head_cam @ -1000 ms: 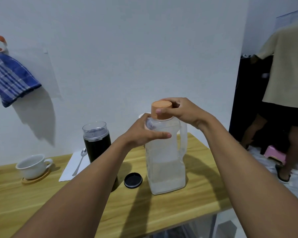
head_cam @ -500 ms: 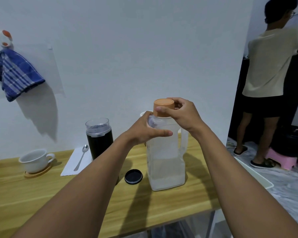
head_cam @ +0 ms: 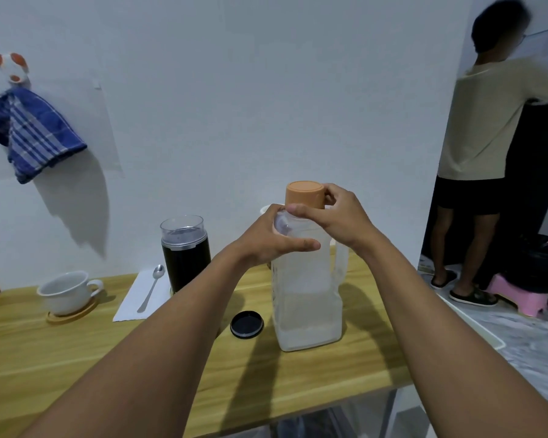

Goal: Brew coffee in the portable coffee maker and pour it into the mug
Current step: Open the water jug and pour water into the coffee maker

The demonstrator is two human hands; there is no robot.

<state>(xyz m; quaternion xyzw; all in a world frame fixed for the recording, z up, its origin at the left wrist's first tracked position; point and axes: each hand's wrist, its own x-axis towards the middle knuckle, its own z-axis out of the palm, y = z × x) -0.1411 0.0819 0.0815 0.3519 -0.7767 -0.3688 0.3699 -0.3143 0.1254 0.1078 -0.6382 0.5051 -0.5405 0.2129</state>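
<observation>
A: Head view, item one?

B: Worktop [head_cam: 76,358], pale wood, set against a white wall.

A: Task items?

B: Coffee maker [head_cam: 185,257], black body with a clear upper section, upright at the back of the worktop, left of centre. Mug [head_cam: 65,290], white, upright on a round wooden coaster [head_cam: 72,314], far left, well apart from the coffee maker. Lid [head_cam: 246,324], black and round, flat on the worktop just beside the base of the jug.

A: The jug?

B: Jug [head_cam: 307,305], translucent plastic, side handle to the right, upright right of centre. Cap [head_cam: 304,194], orange, on its neck.

A: Hands?

B: Left hand [head_cam: 266,238] wrapped round the jug's shoulder, thumb across the front. Right hand [head_cam: 339,216] pinching the cap between thumb and fingers.

A: Sundries?

B: Spoon [head_cam: 151,287] lying on a white napkin [head_cam: 133,298], between mug and coffee maker. Blue striped cloth [head_cam: 29,131] hanging on the wall, upper left. Second person [head_cam: 487,121] standing at far right, back turned, beside a pink stool [head_cam: 519,297] on the floor.
</observation>
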